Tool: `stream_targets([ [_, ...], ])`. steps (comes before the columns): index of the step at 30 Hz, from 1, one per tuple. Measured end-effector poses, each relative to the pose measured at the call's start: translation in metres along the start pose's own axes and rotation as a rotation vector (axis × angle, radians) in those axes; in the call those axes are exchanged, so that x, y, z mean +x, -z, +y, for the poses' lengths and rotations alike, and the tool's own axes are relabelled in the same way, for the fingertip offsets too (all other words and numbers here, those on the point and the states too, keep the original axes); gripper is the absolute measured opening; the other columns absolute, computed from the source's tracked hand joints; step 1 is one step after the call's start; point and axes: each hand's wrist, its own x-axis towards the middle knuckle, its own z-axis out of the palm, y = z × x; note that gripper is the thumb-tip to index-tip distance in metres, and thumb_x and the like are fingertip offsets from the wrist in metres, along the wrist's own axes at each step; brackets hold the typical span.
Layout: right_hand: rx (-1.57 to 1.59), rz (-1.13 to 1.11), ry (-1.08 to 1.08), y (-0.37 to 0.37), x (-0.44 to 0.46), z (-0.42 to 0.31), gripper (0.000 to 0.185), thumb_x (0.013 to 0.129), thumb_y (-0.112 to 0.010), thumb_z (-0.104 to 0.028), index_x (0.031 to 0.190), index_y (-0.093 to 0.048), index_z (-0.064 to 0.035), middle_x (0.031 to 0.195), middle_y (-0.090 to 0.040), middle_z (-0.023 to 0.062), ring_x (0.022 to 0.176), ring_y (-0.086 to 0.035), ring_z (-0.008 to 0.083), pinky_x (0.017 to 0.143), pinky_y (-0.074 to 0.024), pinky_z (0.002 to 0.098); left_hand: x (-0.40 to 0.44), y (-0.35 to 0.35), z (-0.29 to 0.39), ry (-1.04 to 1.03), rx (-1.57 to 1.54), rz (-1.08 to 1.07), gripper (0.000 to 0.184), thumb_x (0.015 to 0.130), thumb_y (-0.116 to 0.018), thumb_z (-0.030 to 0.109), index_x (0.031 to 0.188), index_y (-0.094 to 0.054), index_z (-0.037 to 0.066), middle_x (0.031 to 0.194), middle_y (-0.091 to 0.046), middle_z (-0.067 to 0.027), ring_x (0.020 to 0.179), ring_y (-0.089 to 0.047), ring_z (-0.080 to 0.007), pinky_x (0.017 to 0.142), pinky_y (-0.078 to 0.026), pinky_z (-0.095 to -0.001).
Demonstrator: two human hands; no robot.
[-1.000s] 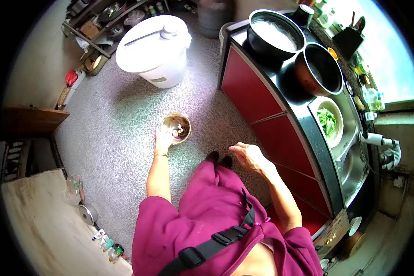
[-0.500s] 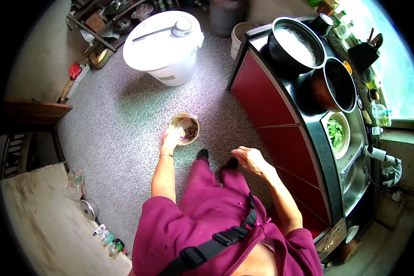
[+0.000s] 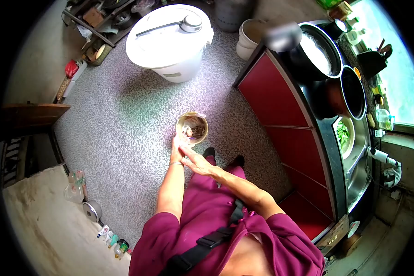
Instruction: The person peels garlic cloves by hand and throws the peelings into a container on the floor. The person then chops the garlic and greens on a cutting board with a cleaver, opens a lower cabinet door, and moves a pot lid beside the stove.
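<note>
A small yellowish bin [image 3: 206, 130] with a clear liner over its rim stands out against the grey floor in front of my feet. Brown scraps and a pinkish bit lie inside it. My left hand [image 3: 176, 146] is at the bin's near left edge; I cannot tell whether it grips the rim or hovers beside it. A bracelet circles that wrist. Across from the right comes my right hand [image 3: 197, 163], its fingers stretched out and thumb apart. Its fingertips overlap my left hand, which partly hides that hand's fingers.
A large white bucket [image 3: 156, 50] bears a ladle [image 3: 191, 24] on its lid. Red cabinets [image 3: 273, 92] run along my right, with two dark pots [image 3: 353, 94] on top. Greens sit in a bowl [image 3: 343, 135] by the sink [image 3: 358, 181]. Bottles [image 3: 119, 247] line the left wall.
My right hand has swung left from beside my legs to meet my left hand, and its fingers have straightened. My left hand has drawn back slightly from over the bin. The view has shifted a little.
</note>
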Motion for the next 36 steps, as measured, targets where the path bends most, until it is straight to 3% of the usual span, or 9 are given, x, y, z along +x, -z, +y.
stream_targets([
  [9, 0.089, 0.093, 0.063, -0.019, 0.053, 0.053, 0.055, 0.092, -0.04, -0.034, 0.133, -0.032, 0.002, 0.136, -0.034, 0.0224, 0.13, -0.027, 0.0325, 0.106, -0.0203, 0.0387, 0.019, 0.044, 0.002, -0.032, -0.097, 0.022, 0.063, 0.093, -0.029, 0.044, 0.141, -0.008, 0.008, 0.132, -0.037, -0.0193, 0.116, -0.043, -0.0342, 0.098, -0.034, -0.0471],
  [10, 0.199, 0.117, -0.004, -0.024, 0.058, 0.069, 0.056, 0.092, -0.041, -0.033, 0.133, -0.032, 0.0025, 0.134, -0.037, 0.0225, 0.128, -0.031, 0.031, 0.105, -0.0226, 0.0381, 0.016, 0.041, 0.003, -0.027, -0.227, -0.028, 0.049, 0.095, -0.023, 0.039, 0.122, -0.042, 0.002, 0.11, -0.054, -0.0131, 0.1, -0.052, -0.0269, 0.09, -0.041, -0.0387],
  [13, 0.469, 0.086, -0.273, -0.017, 0.064, 0.096, 0.049, 0.092, -0.045, -0.022, 0.133, -0.031, 0.0016, 0.113, -0.055, 0.0104, 0.1, -0.055, 0.0178, 0.088, -0.044, 0.0312, -0.021, 0.001, 0.028, 0.131, -0.277, 0.053, 0.045, 0.095, -0.022, 0.039, 0.125, -0.04, 0.012, 0.115, -0.052, -0.0137, 0.1, -0.052, -0.0269, 0.088, -0.038, -0.0517],
  [17, 0.426, 0.222, -0.268, -0.002, 0.072, 0.097, 0.037, 0.079, -0.04, 0.001, 0.115, -0.049, 0.004, 0.098, -0.059, 0.0097, 0.09, -0.057, 0.0183, 0.084, -0.0458, 0.0297, -0.002, 0.024, 0.021, 0.213, -0.107, 0.049, 0.046, 0.093, -0.027, 0.042, 0.126, -0.039, 0.011, 0.124, -0.047, -0.0134, 0.105, -0.05, -0.0275, 0.086, -0.038, -0.056],
  [19, 0.443, 0.316, -0.336, 0.006, 0.071, 0.071, 0.036, 0.076, -0.043, 0.004, 0.111, -0.053, 0.0051, 0.098, -0.059, 0.0099, 0.091, -0.057, 0.0177, 0.084, -0.0448, 0.0295, 0.005, 0.032, 0.021, 0.211, -0.057, 0.063, 0.049, 0.094, -0.033, 0.034, 0.138, -0.022, 0.013, 0.121, -0.049, -0.0167, 0.094, -0.057, -0.0288, 0.085, -0.043, -0.0517],
  [22, 0.337, 0.357, -0.357, 0.007, 0.076, 0.079, 0.034, 0.072, -0.045, 0.005, 0.103, -0.06, 0.0057, 0.097, -0.06, 0.0141, 0.091, -0.057, 0.0212, 0.083, -0.0442, 0.0294, -0.004, 0.018, 0.025, -0.033, 0.378, 0.263, 0.041, 0.086, -0.055, 0.012, 0.124, -0.042, 0.002, 0.092, -0.064, -0.0129, 0.072, -0.063, -0.0197, 0.067, -0.052, -0.0281],
  [29, 0.46, 0.396, -0.326, 0.002, 0.09, 0.091, 0.021, 0.08, -0.062, -0.004, 0.099, -0.06, 0.0052, 0.094, -0.063, 0.0098, 0.081, -0.057, 0.0138, 0.077, -0.0469, 0.0262, -0.004, 0.032, 0.029, -0.18, 0.611, 0.313, 0.021, 0.086, -0.058, 0.017, 0.1, -0.059, 0.002, 0.071, -0.064, -0.0044, 0.056, -0.059, -0.0103, 0.048, -0.045, -0.0198],
  [34, 0.576, 0.382, -0.309, 0.016, 0.074, 0.036, 0.018, 0.083, -0.061, -0.007, 0.097, -0.06, 0.005, 0.08, -0.065, 0.0063, 0.07, -0.059, 0.0101, 0.065, -0.0498, 0.0249, -0.016, 0.019, 0.032, 0.042, 0.108, 0.0, 0.069, 0.09, -0.016, 0.059, 0.126, -0.04, 0.004, 0.116, -0.054, -0.0105, 0.102, -0.054, -0.0245, 0.087, -0.042, -0.0412],
  [36, 0.562, 0.476, -0.273, 0.012, 0.068, 0.037, 0.018, 0.084, -0.057, -0.004, 0.098, -0.059, 0.0053, 0.08, -0.064, 0.0064, 0.07, -0.059, 0.0105, 0.066, -0.0499, 0.0248, -0.023, 0.011, 0.036, 0.079, -0.074, -0.089, 0.068, 0.09, -0.016, 0.058, 0.129, -0.037, 0.005, 0.119, -0.052, -0.011, 0.103, -0.053, -0.0256, 0.087, -0.042, -0.0433],
])
